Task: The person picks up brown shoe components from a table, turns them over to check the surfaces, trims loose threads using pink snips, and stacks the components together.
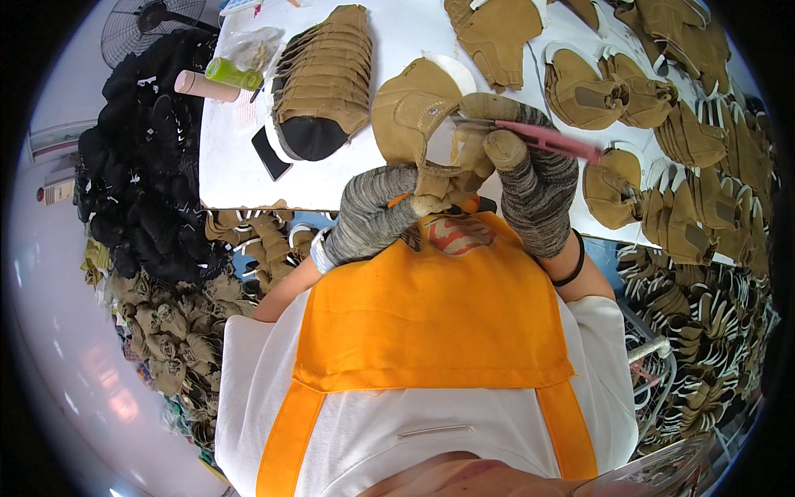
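A tan shoe upper (407, 112) with a white-edged lining is held up in front of my chest, above the table's near edge. My left hand (377, 217), in a grey knitted glove with pale fingertips, pinches its lower part. My right hand (534, 186), gloved alike, is closed around a slim tool with a pink handle (553, 139). The tool's thin dark end points left, over the upper's opening; it is smeared by motion, so I cannot tell its exact kind. Some right fingers also lie against the upper, partly hidden behind it.
On the white table (236, 178) a row of overlapping tan uppers (331, 79) lies left, beside a dark phone (272, 154), a green bottle (233, 74) and a pink cylinder (205, 85). More tan uppers (580, 91) cover the right. Black uppers (145, 166) are heaped at far left, below a fan (149, 21).
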Tool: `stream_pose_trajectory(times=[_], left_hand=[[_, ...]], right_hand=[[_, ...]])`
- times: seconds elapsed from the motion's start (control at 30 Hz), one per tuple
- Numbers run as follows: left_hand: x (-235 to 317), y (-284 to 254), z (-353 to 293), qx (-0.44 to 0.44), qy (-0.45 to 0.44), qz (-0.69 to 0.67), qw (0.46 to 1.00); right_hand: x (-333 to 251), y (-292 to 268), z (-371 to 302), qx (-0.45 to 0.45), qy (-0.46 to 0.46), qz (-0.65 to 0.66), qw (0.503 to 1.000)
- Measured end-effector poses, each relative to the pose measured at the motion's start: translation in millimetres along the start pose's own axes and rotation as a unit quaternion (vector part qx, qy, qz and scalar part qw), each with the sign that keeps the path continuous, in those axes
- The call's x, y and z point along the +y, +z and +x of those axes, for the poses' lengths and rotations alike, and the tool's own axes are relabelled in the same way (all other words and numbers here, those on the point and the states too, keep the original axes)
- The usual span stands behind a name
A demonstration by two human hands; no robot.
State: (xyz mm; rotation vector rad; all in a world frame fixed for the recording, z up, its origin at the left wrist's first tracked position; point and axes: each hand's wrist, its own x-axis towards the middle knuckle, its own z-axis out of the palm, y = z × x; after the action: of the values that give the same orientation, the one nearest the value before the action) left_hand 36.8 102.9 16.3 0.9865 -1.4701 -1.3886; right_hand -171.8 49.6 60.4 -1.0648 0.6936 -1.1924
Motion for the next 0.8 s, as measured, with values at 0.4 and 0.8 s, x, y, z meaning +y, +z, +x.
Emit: stream_pose_trajectory(times=[0.4,0.8], left_hand=[[2.2,-2.4,8.5,0.063,0.132,0.301,0.942],[2.1,-5.5,19.5,-0.026,-0.027,0.106,0.994]], right_hand=[[0.1,-17.8,22.0,-0.216,-0.32,-0.483,0.786],[-2.7,-22.0,35.5,-0.298,-0.304,-0.538,0.728]])
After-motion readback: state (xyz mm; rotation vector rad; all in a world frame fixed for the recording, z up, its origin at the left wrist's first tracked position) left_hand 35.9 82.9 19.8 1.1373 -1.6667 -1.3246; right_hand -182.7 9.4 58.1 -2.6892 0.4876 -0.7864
